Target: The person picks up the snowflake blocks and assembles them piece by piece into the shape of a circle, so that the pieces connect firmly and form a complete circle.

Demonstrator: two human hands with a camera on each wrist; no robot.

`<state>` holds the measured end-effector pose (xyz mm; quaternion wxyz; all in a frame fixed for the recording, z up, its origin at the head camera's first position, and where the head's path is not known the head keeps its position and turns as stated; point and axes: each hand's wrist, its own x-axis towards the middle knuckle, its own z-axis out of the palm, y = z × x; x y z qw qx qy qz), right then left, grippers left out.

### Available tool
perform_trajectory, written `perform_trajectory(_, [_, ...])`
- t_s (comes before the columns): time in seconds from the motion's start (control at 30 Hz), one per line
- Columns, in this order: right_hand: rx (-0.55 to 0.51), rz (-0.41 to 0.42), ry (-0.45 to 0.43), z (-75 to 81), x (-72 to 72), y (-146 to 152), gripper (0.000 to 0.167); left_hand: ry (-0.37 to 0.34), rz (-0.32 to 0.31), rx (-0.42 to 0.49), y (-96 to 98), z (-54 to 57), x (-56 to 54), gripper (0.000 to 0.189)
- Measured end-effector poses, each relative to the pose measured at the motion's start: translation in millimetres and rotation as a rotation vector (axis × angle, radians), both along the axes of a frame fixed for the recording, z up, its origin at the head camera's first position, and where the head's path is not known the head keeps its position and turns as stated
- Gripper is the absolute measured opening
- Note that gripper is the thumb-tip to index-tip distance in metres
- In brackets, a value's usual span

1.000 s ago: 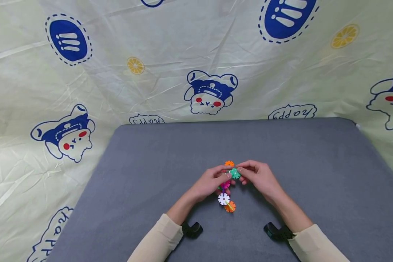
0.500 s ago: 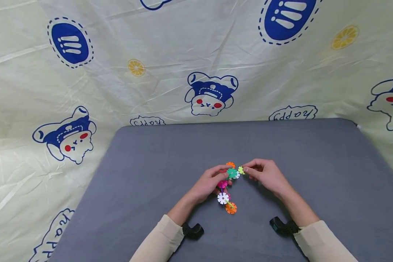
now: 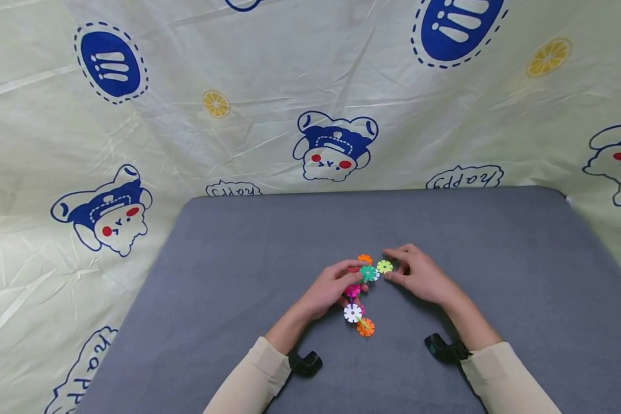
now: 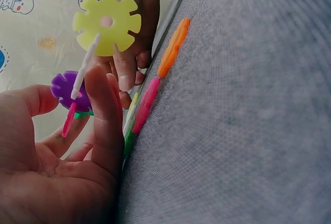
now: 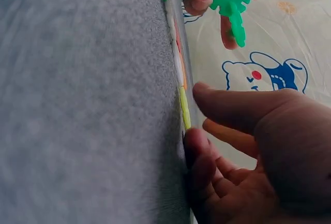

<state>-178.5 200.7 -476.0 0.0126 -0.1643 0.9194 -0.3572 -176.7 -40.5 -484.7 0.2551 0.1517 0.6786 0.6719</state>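
Observation:
In the head view, my left hand (image 3: 332,287) holds a linked chain of notched plastic snowflake discs, with its thumb by the green disc (image 3: 367,273). A pink disc (image 3: 352,291), a white disc (image 3: 353,313) and an orange disc (image 3: 365,328) run towards the near side. The left wrist view shows an upright yellow disc (image 4: 106,22) and a purple disc (image 4: 70,87) by the fingers. My right hand (image 3: 421,275) has its thumb and forefinger spread around a yellow-green disc (image 3: 384,267), which adjoins a partly hidden white disc. In the right wrist view, a finger is close to its edge (image 5: 185,107).
A grey cloth-covered table (image 3: 259,247) spreads under both hands. Another orange disc (image 3: 364,260) lies just beyond the left fingertips. Behind the table hangs a printed pale sheet (image 3: 269,138). Black cameras are strapped to both wrists, the left wrist camera (image 3: 306,364) hanging inward.
My right hand moved right, away from the green disc, and half a second ago pinched the yellow-green disc. Its fingers have since spread apart. The left hand has barely moved.

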Motion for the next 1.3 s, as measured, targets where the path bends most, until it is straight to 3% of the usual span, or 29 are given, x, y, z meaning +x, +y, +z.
perform_trajectory(0.23, [0.033, 0.016, 0.027, 0.7, 2.9, -4.2, 0.027, 0.034, 0.002, -0.01, 0.3, 1.1, 2.0, 0.033])
perform_trajectory(0.47, [-0.15, 0.028, -0.057, 0.1, 3.1, -0.7, 0.018, 0.104, 0.02, -0.035, 2.0, 3.1, 5.4, 0.038])
perform_trajectory(0.5, [-0.182, 0.031, -0.071, 5.6, 5.7, -1.5, 0.017, 0.115, 0.029, -0.027, 2.4, 3.2, 5.6, 0.038])
perform_trajectory(0.73, [-0.332, 0.047, -0.121, 11.5, 7.5, 0.3, 0.016, 0.189, 0.095, 0.002, 5.3, 36.9, 21.4, 0.037])
perform_trajectory(0.83, [-0.377, 0.056, -0.116, 15.8, 9.8, -2.4, 0.018, 0.196, 0.105, -0.003, 7.1, 40.1, 23.1, 0.036])
perform_trajectory(0.93, [-0.391, 0.063, -0.099, 18.2, 11.3, -4.4, 0.019, 0.187, 0.117, -0.011, 8.4, 35.5, 21.2, 0.036])
perform_trajectory(1.13, [-0.391, 0.056, -0.092, 19.8, 12.9, -6.1, 0.014, 0.18, 0.134, -0.023, 10.6, 14.6, 12.6, 0.035])
perform_trajectory(1.3, [-0.394, 0.072, -0.075, 19.9, 12.7, -8.1, 0.013, 0.205, 0.145, -0.035, 10.9, 10.3, 11.5, 0.033])
